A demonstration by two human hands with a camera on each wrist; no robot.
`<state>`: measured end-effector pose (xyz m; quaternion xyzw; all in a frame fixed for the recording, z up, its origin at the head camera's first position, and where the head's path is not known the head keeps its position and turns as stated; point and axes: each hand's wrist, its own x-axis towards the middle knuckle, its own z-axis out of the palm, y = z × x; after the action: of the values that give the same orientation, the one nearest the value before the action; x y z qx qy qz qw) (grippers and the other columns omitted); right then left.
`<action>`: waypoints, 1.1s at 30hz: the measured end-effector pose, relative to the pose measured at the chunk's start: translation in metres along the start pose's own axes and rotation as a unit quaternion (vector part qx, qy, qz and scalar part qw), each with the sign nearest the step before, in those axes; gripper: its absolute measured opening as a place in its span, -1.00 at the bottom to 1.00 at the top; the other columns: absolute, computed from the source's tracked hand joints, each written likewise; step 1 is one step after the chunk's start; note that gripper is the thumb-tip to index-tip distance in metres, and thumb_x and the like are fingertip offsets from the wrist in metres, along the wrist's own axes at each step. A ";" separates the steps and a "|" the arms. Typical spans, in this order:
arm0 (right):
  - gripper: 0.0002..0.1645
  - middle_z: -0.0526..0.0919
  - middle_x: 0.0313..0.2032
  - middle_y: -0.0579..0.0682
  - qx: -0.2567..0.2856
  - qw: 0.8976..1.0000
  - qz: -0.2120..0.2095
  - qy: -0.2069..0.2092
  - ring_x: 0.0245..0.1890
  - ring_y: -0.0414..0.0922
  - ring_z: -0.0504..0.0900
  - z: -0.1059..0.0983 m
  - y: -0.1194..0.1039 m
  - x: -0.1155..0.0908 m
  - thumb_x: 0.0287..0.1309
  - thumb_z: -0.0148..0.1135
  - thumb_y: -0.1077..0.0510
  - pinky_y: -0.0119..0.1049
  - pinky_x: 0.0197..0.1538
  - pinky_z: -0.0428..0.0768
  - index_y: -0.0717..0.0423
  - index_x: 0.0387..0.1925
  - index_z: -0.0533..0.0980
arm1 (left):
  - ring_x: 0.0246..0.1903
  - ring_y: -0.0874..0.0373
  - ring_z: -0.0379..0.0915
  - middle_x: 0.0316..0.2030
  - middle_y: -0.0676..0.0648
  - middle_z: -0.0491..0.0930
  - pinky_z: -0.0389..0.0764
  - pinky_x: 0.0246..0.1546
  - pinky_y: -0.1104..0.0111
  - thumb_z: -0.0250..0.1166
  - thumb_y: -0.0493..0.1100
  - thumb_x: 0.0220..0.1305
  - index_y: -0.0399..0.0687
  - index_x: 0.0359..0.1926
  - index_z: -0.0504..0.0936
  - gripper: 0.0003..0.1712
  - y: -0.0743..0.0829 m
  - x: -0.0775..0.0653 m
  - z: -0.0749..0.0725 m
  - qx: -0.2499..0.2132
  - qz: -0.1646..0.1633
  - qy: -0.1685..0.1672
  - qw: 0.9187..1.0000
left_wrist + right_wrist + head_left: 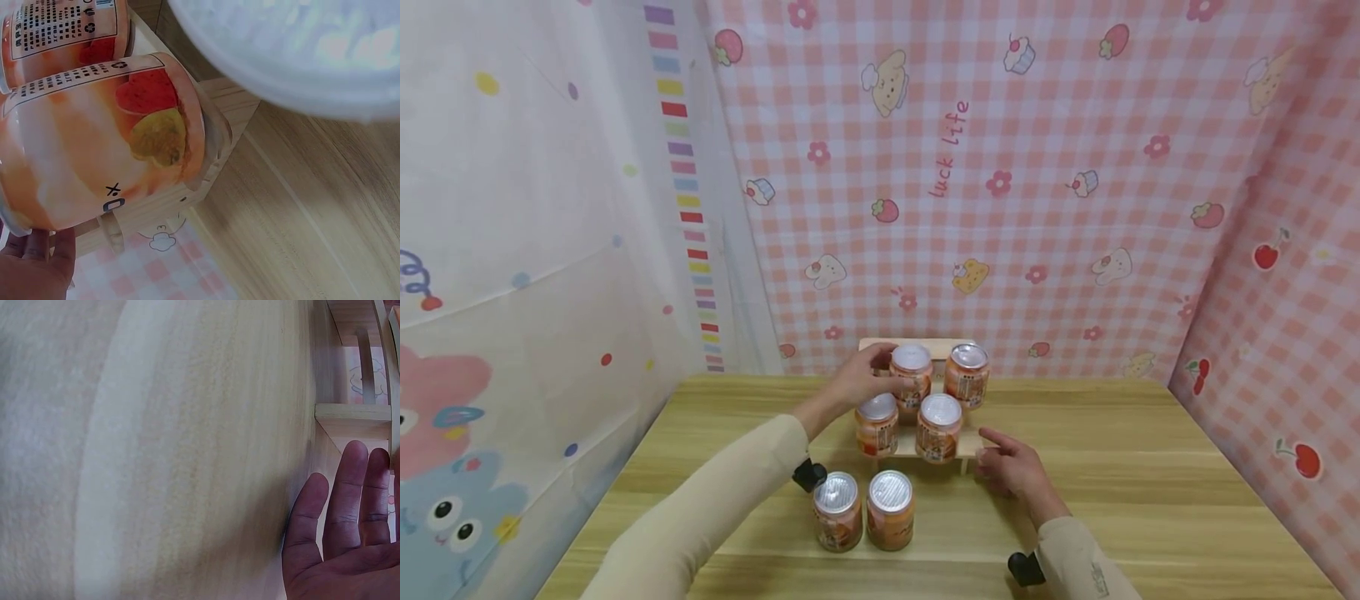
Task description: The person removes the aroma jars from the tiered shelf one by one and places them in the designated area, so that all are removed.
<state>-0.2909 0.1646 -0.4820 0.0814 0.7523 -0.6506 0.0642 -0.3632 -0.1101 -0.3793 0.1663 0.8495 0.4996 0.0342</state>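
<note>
My left hand (865,379) reaches to the top step of a small wooden tiered rack (970,443) and holds the upper left can (912,385), thumb across its front and fingers at its far left. A second can (967,385) stands to its right. On the lower step are a left can (877,435) and a right can (938,437), orange with silver lids. In the left wrist view, an orange can (94,144) partly hides the left fingers (62,247). My right hand (1015,468) is beside the rack's lower right end, holding nothing, its fingers (345,506) extended near the wood.
Two more cans, a left one (837,521) and a right one (891,521), stand side by side on the wood-grain table (1120,500) before the rack. A pink checked cloth (1060,317) hangs behind, and a white patterned sheet (572,250) at the left.
</note>
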 end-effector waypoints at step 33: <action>-0.38 0.69 -0.20 0.09 0.019 1.000 -0.004 0.008 -0.36 -0.04 0.70 0.000 0.003 0.002 0.27 0.25 0.25 -0.14 -0.34 0.66 0.25 0.34 0.38 | 0.07 0.02 0.52 0.06 -0.11 0.60 0.55 0.09 0.18 0.48 0.03 0.17 -0.15 0.31 0.45 -0.25 0.002 0.004 0.007 0.002 0.015 0.017 1.000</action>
<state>-0.2923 0.1652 -0.4855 0.0845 0.7407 -0.6643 0.0542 -0.3645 -0.1019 -0.3806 0.1709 0.8483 0.5010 0.0116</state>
